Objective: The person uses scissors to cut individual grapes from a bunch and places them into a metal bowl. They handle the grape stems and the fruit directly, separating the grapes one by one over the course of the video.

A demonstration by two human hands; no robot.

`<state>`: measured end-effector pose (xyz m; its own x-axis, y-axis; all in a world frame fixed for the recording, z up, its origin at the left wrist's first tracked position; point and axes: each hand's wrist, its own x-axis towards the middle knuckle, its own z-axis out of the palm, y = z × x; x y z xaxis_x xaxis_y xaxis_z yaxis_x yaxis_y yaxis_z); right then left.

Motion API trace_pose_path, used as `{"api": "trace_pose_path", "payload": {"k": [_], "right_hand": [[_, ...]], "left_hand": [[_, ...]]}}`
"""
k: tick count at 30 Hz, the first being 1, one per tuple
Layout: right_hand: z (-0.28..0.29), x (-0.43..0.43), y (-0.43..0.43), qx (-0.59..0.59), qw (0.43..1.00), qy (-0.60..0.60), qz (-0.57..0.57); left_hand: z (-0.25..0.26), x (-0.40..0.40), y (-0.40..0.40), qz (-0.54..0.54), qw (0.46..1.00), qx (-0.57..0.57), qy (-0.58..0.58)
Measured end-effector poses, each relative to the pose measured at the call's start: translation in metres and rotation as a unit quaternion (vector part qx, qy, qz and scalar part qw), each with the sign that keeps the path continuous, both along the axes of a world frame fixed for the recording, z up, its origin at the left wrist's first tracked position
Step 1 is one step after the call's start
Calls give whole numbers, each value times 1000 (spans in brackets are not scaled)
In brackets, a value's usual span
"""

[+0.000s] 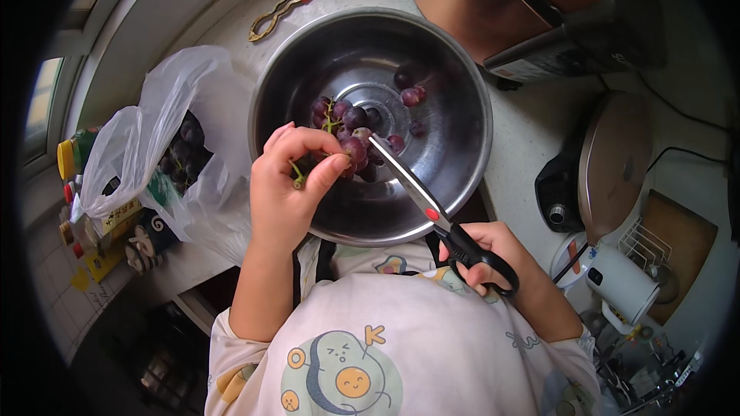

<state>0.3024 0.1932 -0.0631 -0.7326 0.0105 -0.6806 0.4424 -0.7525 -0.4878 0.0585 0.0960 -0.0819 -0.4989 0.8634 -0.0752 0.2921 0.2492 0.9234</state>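
Observation:
A bunch of dark red grapes [354, 118] hangs from my left hand [295, 176], whose thumb and fingers pinch its green stem over a large stainless steel bowl [462, 185]. Black-handled scissors [425, 202] are in my right hand [491, 254], with fingers through the handle loops. Their blades look closed, and the tips reach the right side of the bunch. Several loose grapes [411, 96] lie in the bowl, right of the bunch. Part of the bunch's underside is hidden.
Left of the bowl stands an open plastic bag [191, 86] holding more dark grapes [188, 144]. Red-handled tongs [295, 0] lie behind the bowl. A copper-coloured appliance [462, 6] stands at the back right, with a round electric griddle [615, 167] and a white kettle [621, 286] farther right.

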Motion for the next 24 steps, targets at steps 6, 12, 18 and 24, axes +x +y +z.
{"api": "trace_pose_path", "payload": {"k": [6, 12, 18, 24], "right_hand": [[-3, 0, -4, -28, 999, 40, 6], [-3, -3, -6, -48, 998, 41, 25], [-3, -4, -6, -27, 998, 42, 39], [-3, -5, -6, -25, 998, 35, 46]], "left_hand": [[-5, -3, -2, -8, 992, 60, -110], [-13, -3, -5, -32, 971, 120, -205], [-15, -4, -6, -31, 964, 131, -231], [-16, -3, -6, -34, 964, 132, -229]]}}
